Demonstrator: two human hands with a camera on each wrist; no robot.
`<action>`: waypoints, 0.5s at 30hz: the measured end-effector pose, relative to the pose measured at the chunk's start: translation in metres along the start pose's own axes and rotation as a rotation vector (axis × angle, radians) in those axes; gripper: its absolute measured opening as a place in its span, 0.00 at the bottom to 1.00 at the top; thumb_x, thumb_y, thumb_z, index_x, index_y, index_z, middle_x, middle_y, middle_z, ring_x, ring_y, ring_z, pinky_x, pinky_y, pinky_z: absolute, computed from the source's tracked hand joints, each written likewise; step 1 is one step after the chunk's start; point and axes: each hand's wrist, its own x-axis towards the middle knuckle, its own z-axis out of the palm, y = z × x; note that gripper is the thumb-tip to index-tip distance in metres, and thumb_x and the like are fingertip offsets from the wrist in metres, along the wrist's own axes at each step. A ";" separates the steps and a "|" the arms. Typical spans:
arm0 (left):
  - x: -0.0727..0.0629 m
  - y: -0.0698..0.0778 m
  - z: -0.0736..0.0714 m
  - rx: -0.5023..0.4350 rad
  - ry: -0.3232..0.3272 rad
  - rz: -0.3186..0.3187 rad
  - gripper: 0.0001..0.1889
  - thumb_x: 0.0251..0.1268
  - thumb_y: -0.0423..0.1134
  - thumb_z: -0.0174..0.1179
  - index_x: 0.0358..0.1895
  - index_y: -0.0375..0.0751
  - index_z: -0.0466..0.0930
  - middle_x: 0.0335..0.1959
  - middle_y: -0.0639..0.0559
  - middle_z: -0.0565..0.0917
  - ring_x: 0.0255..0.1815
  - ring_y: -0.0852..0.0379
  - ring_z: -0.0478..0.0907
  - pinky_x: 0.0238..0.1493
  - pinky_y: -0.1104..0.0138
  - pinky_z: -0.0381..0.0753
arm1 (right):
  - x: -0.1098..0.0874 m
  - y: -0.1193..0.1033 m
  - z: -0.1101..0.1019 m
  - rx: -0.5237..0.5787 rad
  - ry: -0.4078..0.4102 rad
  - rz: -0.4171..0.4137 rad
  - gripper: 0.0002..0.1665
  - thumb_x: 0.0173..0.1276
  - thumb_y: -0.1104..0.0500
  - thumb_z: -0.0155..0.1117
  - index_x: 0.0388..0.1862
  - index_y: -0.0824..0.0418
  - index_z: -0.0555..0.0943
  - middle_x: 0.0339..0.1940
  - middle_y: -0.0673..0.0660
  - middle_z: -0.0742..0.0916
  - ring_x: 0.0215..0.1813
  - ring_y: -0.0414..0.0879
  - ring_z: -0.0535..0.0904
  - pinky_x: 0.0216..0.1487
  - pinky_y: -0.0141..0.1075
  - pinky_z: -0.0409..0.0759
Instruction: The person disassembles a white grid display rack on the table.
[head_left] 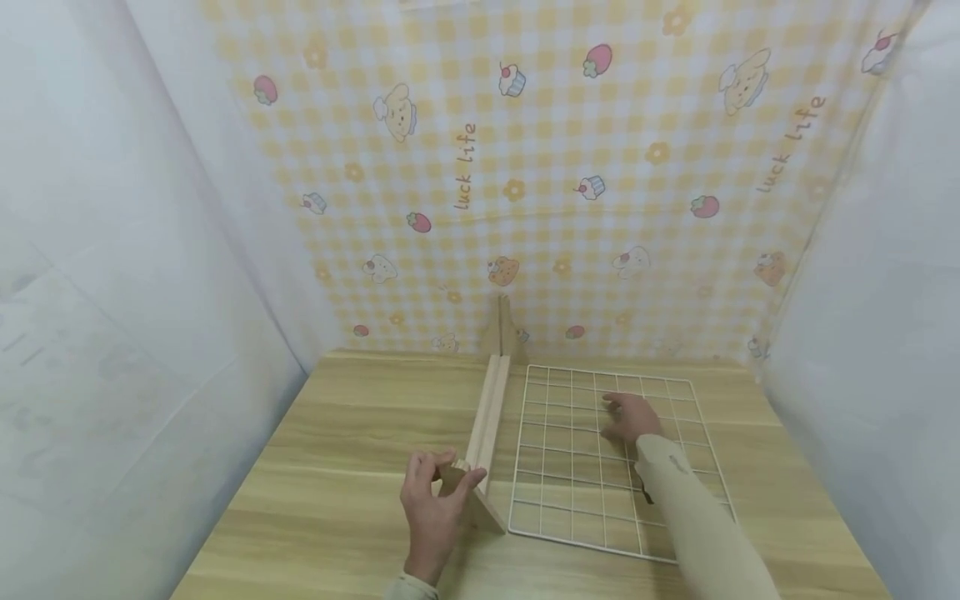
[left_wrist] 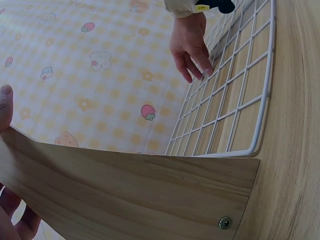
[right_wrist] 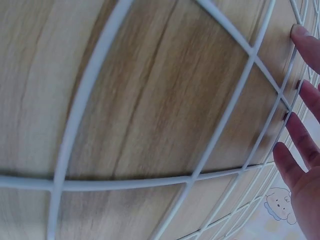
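Observation:
A wooden frame stands on edge, with long pale rails (head_left: 487,412) running away from me between two shaped end panels. My left hand (head_left: 435,512) holds the upper part of the near end panel (left_wrist: 130,190), its thumb on one side and fingers on the other. A hex-socket bolt head (left_wrist: 225,222) shows at that panel's lower corner. To the right of the frame lies a flat white wire grid (head_left: 558,483). Over its far middle reaches my right hand (head_left: 632,417), palm down; its spread, slightly bent fingers (right_wrist: 302,135) are right at the wires and grip nothing.
The wood-grain table (head_left: 337,467) carries everything. Behind it hangs a yellow checked cloth (head_left: 555,167) with cartoon prints, close to the frame's far end panel (head_left: 492,329). White sheets (head_left: 150,292) close off both sides. One corner of the grid lies beside the near panel's foot.

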 end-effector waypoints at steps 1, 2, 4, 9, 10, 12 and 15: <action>0.000 0.000 0.000 0.002 -0.001 -0.002 0.21 0.33 0.33 0.82 0.34 0.40 0.80 0.30 0.53 0.76 0.39 0.66 0.76 0.39 0.75 0.80 | 0.000 0.000 0.001 -0.004 0.006 0.006 0.42 0.48 0.61 0.81 0.64 0.66 0.76 0.56 0.68 0.86 0.61 0.68 0.79 0.65 0.63 0.74; 0.000 0.000 0.001 0.003 -0.002 -0.001 0.22 0.32 0.33 0.82 0.34 0.40 0.80 0.30 0.52 0.76 0.39 0.66 0.76 0.39 0.75 0.80 | 0.000 0.001 0.002 -0.011 0.012 0.002 0.42 0.49 0.61 0.81 0.64 0.66 0.76 0.56 0.68 0.86 0.61 0.68 0.79 0.65 0.63 0.74; 0.000 0.000 0.002 0.007 -0.009 0.001 0.22 0.33 0.34 0.82 0.34 0.41 0.81 0.30 0.52 0.75 0.39 0.67 0.75 0.39 0.75 0.80 | 0.000 0.003 0.003 -0.019 0.025 -0.007 0.42 0.49 0.61 0.81 0.64 0.66 0.76 0.56 0.68 0.87 0.60 0.68 0.79 0.65 0.63 0.74; 0.001 -0.005 -0.002 -0.007 -0.048 0.061 0.22 0.36 0.34 0.81 0.38 0.40 0.82 0.32 0.50 0.77 0.40 0.68 0.75 0.41 0.75 0.80 | -0.002 -0.001 0.005 -0.029 0.032 -0.015 0.41 0.50 0.62 0.80 0.65 0.67 0.75 0.56 0.68 0.86 0.59 0.67 0.80 0.64 0.62 0.75; 0.002 -0.006 -0.004 -0.028 -0.060 0.071 0.18 0.43 0.32 0.79 0.39 0.40 0.82 0.34 0.49 0.78 0.40 0.67 0.76 0.41 0.74 0.81 | -0.003 -0.003 0.006 -0.035 0.024 -0.011 0.42 0.50 0.61 0.80 0.65 0.66 0.75 0.56 0.67 0.86 0.59 0.67 0.80 0.64 0.62 0.76; 0.003 -0.011 -0.011 -0.109 -0.096 0.074 0.08 0.59 0.27 0.67 0.41 0.36 0.81 0.36 0.45 0.80 0.41 0.65 0.78 0.42 0.72 0.81 | -0.005 -0.007 0.005 -0.049 0.003 -0.012 0.42 0.51 0.61 0.79 0.66 0.66 0.75 0.57 0.68 0.86 0.59 0.66 0.80 0.62 0.61 0.77; 0.008 -0.019 -0.025 -0.209 -0.169 -0.034 0.12 0.71 0.25 0.47 0.46 0.33 0.81 0.41 0.42 0.84 0.45 0.61 0.81 0.44 0.70 0.82 | -0.006 -0.016 0.001 -0.063 -0.036 -0.019 0.41 0.56 0.57 0.77 0.68 0.65 0.73 0.58 0.68 0.85 0.58 0.65 0.82 0.60 0.60 0.80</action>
